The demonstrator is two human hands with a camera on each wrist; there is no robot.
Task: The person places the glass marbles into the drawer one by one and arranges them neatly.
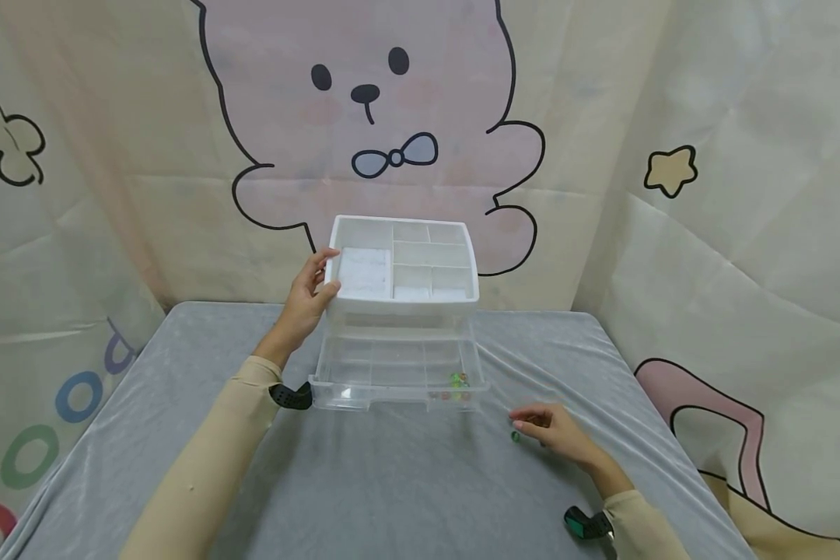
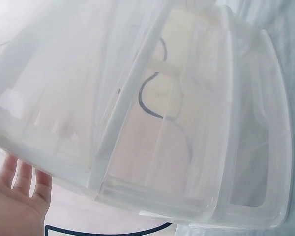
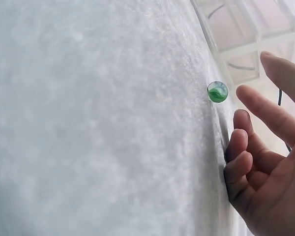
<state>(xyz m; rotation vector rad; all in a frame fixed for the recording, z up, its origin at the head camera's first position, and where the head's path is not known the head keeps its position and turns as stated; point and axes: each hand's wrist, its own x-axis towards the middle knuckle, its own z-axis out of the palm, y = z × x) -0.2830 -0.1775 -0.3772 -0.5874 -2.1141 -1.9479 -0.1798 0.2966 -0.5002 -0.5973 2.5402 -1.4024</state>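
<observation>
A clear plastic drawer box with a white divided top tray stands on the table, its lower drawer pulled out toward me. Several coloured marbles lie in that drawer's right front compartment. My left hand grips the left edge of the top, thumb at the front; its fingers reach the box's edge in the left wrist view. A green glass marble lies on the cloth to the right of the box. My right hand is beside it, thumb and forefinger apart, the other fingers bent.
Grey velvety cloth with soft wrinkles covers the table. A printed fabric backdrop with a cartoon bear rises behind and at both sides. Dark straps with devices sit on both wrists.
</observation>
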